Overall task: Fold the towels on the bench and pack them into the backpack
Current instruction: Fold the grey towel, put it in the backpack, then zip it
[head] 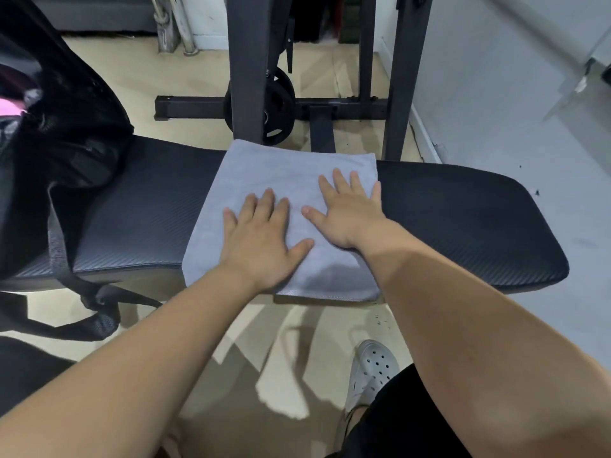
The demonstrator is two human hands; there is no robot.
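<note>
Seeing both hands? (A)
Yep. L hand just off towel centre toward 7 o'clock, R hand at 3 o'clock, side by side, thumbs near but apart. Bare forearms reaching in from 6 o'clock. (B)
Holding anything? (A)
No. Both released: laid flat, palms down, w/ straight spread fingers pressing on grey towel. Nothing pinched, nothing clenched. R pinky right at towel's 3 o'clock edge. (B)
Towel position? (A)
Spread smooth across middle of black padded bench, approx square. Near hem at 6 o'clock drooping a bit past pad's front side; far corner at 11 o'clock poking past back side. (B)
Backpack? (A)
Off at 9 to 10 o'clock, well apart from towel: black backpack slumped over L end of bench. Pink patch showing at its far L; can't tell what. 1 strap trailing down over pad's front toward floor. (B)
Anything else? (A)
Beyond bench at 12 o'clock: dark metal rack frame w/ 1 black weight plate low beside an upright. Down at 5 o'clock: pale clog w/ holes, on beige floor. Up at 2 o'clock: light grey wall. (B)
</note>
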